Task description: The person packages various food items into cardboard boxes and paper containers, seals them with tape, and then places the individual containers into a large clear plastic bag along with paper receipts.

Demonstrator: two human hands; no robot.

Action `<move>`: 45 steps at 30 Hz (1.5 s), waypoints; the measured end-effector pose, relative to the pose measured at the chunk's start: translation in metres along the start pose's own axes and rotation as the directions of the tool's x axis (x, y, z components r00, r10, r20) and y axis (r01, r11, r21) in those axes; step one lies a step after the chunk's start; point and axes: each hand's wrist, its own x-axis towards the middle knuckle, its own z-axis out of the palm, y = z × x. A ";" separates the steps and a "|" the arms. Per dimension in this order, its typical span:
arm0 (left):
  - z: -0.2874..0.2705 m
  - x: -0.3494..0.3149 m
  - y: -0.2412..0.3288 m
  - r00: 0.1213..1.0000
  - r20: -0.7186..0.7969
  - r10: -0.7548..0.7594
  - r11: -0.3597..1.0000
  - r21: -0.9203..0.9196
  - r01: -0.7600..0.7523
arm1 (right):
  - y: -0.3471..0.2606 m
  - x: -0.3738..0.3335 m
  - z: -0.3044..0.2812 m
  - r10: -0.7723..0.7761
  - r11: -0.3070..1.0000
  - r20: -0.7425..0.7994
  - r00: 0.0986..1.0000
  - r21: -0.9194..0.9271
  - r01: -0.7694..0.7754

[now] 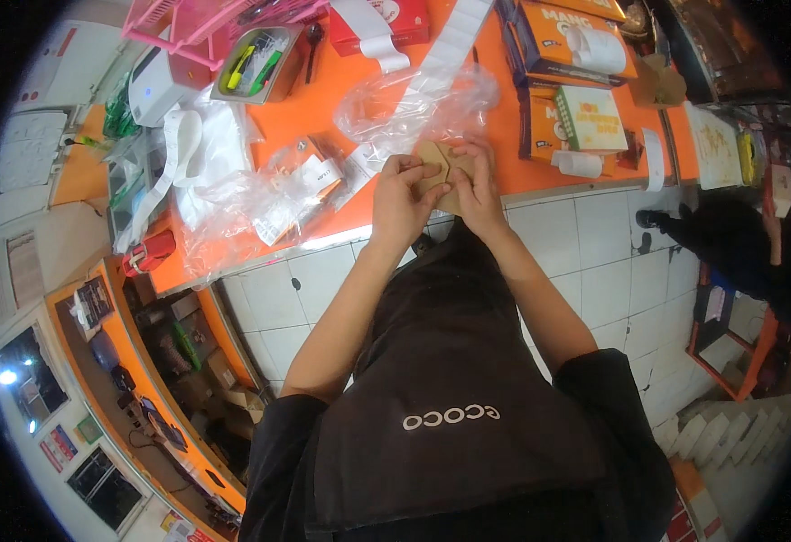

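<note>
A small piece of folded brown cardboard (432, 154), perhaps a little box, is held between both my hands at the front edge of the orange table (298, 117). My left hand (403, 200) pinches its left side, thumb pointing inward. On the other side my right hand (479, 191) grips it with bent fingers, and the two thumbs nearly meet at the middle. Fingers cover much of the cardboard, so its full shape is hidden. Just beyond the hands lies a crumpled clear plastic bag (368, 113). More clear plastic (233, 203) with printed packets spreads to the left.
Orange-and-white boxes (540, 54) and paper rolls (581, 163) stand at the right. Further back are a metal tray of markers (258, 63), a pink basket (174, 32) and a red box (404, 20). Shelves (179, 343) stand left; another person in black (730, 230) is at the right.
</note>
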 end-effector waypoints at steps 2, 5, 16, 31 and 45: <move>0.002 -0.001 0.000 1.000 -0.017 0.020 0.999 0.048 -0.019 | 0.001 -0.002 0.004 -0.078 0.989 -0.038 0.996 -0.132 0.072; 0.006 -0.003 0.003 0.998 -0.048 -0.047 0.999 0.012 0.047 | 0.001 -0.005 0.005 -0.110 0.988 -0.013 0.994 -0.114 0.108; 0.011 -0.005 0.004 0.993 -0.063 -0.104 0.992 0.060 0.107 | 0.001 -0.005 0.008 -0.145 0.972 -0.058 0.988 -0.197 0.131; 0.042 -0.024 -0.027 0.984 -0.102 -0.147 0.941 -0.321 0.108 | 0.001 -0.028 0.001 0.315 0.925 -0.085 0.945 0.249 -0.286; 0.023 -0.034 0.007 0.968 -0.214 -0.134 0.903 -0.430 0.030 | -0.041 -0.022 0.002 0.325 0.943 -0.013 0.946 0.081 -0.323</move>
